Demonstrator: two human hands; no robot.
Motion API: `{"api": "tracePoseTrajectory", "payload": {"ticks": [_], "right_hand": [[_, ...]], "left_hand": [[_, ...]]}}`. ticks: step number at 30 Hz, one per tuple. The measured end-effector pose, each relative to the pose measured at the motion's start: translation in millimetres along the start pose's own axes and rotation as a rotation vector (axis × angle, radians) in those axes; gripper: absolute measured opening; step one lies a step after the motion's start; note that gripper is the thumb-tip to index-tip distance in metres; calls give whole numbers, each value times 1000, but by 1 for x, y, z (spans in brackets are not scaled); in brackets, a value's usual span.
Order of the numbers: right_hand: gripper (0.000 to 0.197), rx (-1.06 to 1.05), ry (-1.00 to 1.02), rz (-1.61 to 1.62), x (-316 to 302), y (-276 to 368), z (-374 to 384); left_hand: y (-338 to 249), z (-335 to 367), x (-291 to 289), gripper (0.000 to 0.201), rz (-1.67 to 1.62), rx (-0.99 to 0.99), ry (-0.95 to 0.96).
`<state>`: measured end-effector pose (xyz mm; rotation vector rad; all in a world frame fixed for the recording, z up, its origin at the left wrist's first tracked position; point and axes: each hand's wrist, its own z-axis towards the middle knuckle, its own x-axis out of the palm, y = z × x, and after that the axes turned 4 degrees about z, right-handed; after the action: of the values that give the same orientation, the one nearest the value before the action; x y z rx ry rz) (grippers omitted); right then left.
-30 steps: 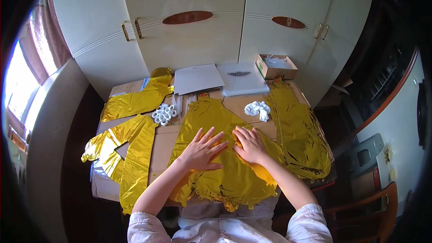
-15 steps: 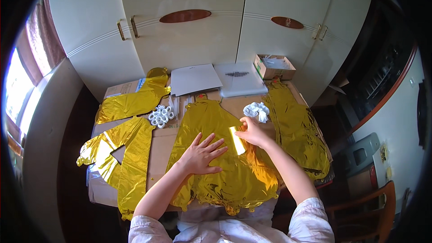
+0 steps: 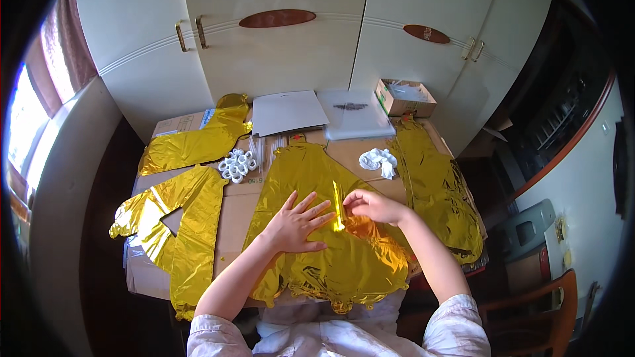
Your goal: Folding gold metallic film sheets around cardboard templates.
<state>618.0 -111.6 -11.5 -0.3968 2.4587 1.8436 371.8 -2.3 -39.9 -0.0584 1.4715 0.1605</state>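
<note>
A large flat gold foil balloon (image 3: 301, 168) lies uninflated on the cardboard-covered table in front of me. My left hand (image 3: 299, 226) rests palm down on it, fingers spread. My right hand (image 3: 377, 209) is at its right side, fingers bent together at a turned-up fold (image 3: 338, 206) of the foil that stands like a narrow shiny strip. Orange-gold creased foil shows under my right wrist. The fingertips are partly hidden behind the hand, so their exact hold on the fold is hard to see.
More flat gold foil balloons lie left (image 3: 198, 225), far left (image 3: 192, 149) and right (image 3: 440, 192). Toward the back are white rings (image 3: 237, 166), clear straws (image 3: 258, 149), crumpled white material (image 3: 379, 162), a grey-white sheet (image 3: 289, 112), a pale plastic package (image 3: 354, 119) and a small box (image 3: 405, 99).
My right hand has moved slightly down and its fingers have curled in. The raised foil fold has shifted left and turned from a broad shiny flap to a narrow strip. The left hand stays put.
</note>
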Motion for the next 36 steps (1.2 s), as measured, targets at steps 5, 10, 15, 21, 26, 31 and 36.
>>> {"api": "tracePoseTrajectory", "payload": {"ticks": [5, 10, 15, 21, 26, 31, 36], "right_hand": [[71, -374, -255, -652, 17, -8, -4], [82, -360, -705, -763, 24, -38, 17], [46, -417, -693, -641, 28, -33, 23], [18, -594, -526, -737, 29, -30, 23], [24, -560, -521, -858, 28, -43, 23], [28, -524, -495, -928, 29, -40, 24], [43, -420, -395, -1010, 24, -35, 26]], "left_hand": [[1, -2, 2, 78, -36, 11, -45], [-1, 0, -4, 80, -61, 8, -21], [2, 0, -1, 86, -62, 5, -27], [2, 0, 2, 83, -34, -5, -47], [1, 3, -5, 75, -17, 8, -39], [2, 1, -1, 73, -40, 18, -117], [3, 1, 6, 73, 1, 18, -115]]}}
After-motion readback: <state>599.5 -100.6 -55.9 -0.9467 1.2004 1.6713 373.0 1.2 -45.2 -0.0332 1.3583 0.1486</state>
